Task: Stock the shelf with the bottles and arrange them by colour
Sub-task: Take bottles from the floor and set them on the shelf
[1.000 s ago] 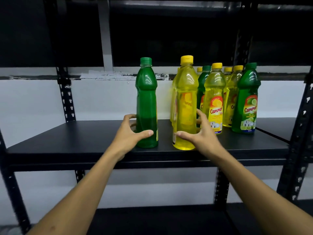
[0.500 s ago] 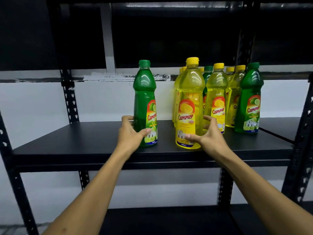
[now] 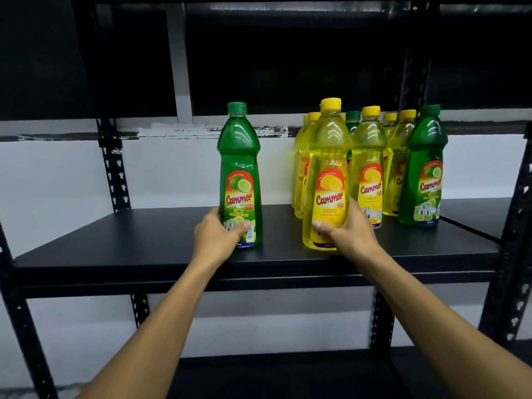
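A green lime bottle [image 3: 239, 156] stands upright on the black shelf [image 3: 115, 243], label facing me; my left hand [image 3: 217, 239] grips its base. To its right a yellow lemon bottle [image 3: 328, 156] stands upright near the front edge, held low down by my right hand [image 3: 351, 231]. Behind it stands a cluster of several yellow bottles [image 3: 370, 156] with one green bottle [image 3: 352, 122] half hidden among them. Another green bottle [image 3: 424, 168] stands at the cluster's right end.
Black perforated uprights [image 3: 113, 168] frame the rack at left and right [image 3: 515, 226]. A lower shelf [image 3: 273, 372] lies beneath, and a dark upper shelf hangs overhead. A white wall is behind.
Both bottles have been turned so that their labels face me. The green one has shifted slightly left, the yellow one slightly right. The camera has come closer.
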`<state>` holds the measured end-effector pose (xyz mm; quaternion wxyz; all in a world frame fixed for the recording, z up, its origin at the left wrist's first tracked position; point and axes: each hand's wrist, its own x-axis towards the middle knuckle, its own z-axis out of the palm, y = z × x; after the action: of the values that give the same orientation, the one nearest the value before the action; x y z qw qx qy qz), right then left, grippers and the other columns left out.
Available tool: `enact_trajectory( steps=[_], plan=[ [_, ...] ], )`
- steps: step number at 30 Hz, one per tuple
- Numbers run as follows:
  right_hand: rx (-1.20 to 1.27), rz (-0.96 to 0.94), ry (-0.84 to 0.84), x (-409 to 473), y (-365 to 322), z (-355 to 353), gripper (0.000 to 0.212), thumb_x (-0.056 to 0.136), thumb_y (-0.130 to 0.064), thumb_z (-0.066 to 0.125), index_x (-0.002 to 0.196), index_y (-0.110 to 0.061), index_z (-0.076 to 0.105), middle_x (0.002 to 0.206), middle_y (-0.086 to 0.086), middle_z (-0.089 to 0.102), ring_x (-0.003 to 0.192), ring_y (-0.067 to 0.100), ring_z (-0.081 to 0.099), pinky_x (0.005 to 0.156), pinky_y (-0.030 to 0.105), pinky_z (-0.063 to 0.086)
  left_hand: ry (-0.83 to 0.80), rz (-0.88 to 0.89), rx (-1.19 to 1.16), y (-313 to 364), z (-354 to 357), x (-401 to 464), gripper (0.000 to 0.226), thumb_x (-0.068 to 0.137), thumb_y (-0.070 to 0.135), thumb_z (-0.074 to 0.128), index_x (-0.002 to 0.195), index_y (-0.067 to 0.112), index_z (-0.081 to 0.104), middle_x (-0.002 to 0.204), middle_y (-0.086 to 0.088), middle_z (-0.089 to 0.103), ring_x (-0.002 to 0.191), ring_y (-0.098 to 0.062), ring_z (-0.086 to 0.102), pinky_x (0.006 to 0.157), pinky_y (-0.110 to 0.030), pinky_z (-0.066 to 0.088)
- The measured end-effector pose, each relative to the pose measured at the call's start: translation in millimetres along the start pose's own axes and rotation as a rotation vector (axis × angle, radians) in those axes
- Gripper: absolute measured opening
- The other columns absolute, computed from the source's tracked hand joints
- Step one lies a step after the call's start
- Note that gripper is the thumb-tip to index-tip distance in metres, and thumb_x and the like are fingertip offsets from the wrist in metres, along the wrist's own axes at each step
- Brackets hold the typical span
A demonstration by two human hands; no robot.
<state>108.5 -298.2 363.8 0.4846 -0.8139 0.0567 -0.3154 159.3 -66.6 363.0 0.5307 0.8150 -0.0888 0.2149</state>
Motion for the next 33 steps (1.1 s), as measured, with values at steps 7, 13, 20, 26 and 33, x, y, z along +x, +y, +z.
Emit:
enact_trajectory(
  steps=[7, 13, 20, 26, 33],
  plan=[
    [-0.066, 0.135, 0.025, 27.0, 1.9, 4.5, 0.052, 0.082, -0.027, 0.076, 0.122, -0.011, 0.047, 0.119, 0.011, 0.060, 0.111, 0.031, 0.057, 0.091, 0.042, 0.049, 0.018, -0.019, 0.042, -0.8, -0.5, 1.5, 0.048, 0.079, 0.033, 0.079, 0.120, 0.015, 0.060, 0.117, -0.005, 0.069, 0.103, -0.022, 0.066, 0.092, -0.040, 0.053],
    [-0.113, 0.164, 0.003, 41.9, 3.2, 11.0, 0.051, 0.087, -0.026, 0.071, 0.124, -0.006, 0.042, 0.123, 0.016, 0.056, 0.114, 0.033, 0.055, 0.090, 0.042, 0.047, 0.019, -0.024, 0.049, -2.0, 0.0, 2.5, 0.048, 0.079, 0.035, 0.079, 0.119, 0.017, 0.060, 0.116, -0.002, 0.069, 0.101, -0.021, 0.067, 0.092, -0.041, 0.054],
    [-0.160, 0.181, -0.015, 53.4, 3.7, 16.6, 0.056, 0.088, -0.028, 0.069, 0.129, -0.005, 0.040, 0.129, 0.016, 0.054, 0.120, 0.035, 0.052, 0.095, 0.044, 0.046, 0.014, -0.035, 0.063, -3.7, -0.8, 5.9, 0.054, 0.077, 0.036, 0.079, 0.122, 0.017, 0.058, 0.117, -0.004, 0.069, 0.101, -0.021, 0.066, 0.091, -0.041, 0.054],
    [-0.215, 0.135, -0.025, 56.5, 8.1, 21.5, 0.058, 0.088, -0.033, 0.067, 0.129, -0.005, 0.038, 0.129, 0.017, 0.054, 0.119, 0.036, 0.054, 0.094, 0.044, 0.047, 0.009, -0.028, 0.059, -5.5, -2.4, 5.9, 0.055, 0.076, 0.039, 0.080, 0.122, 0.018, 0.057, 0.117, -0.003, 0.069, 0.101, -0.021, 0.066, 0.091, -0.042, 0.054],
    [-0.268, 0.094, -0.047, 57.0, 16.0, 16.5, 0.061, 0.086, -0.046, 0.066, 0.128, -0.009, 0.041, 0.127, 0.016, 0.057, 0.115, 0.036, 0.055, 0.094, 0.049, 0.048, -0.132, -0.021, -0.022, -8.1, -15.1, 8.2, 0.066, 0.076, 0.034, 0.081, 0.132, 0.018, 0.050, 0.127, -0.001, 0.063, 0.101, -0.015, 0.064, 0.087, -0.033, 0.053]
  ],
)
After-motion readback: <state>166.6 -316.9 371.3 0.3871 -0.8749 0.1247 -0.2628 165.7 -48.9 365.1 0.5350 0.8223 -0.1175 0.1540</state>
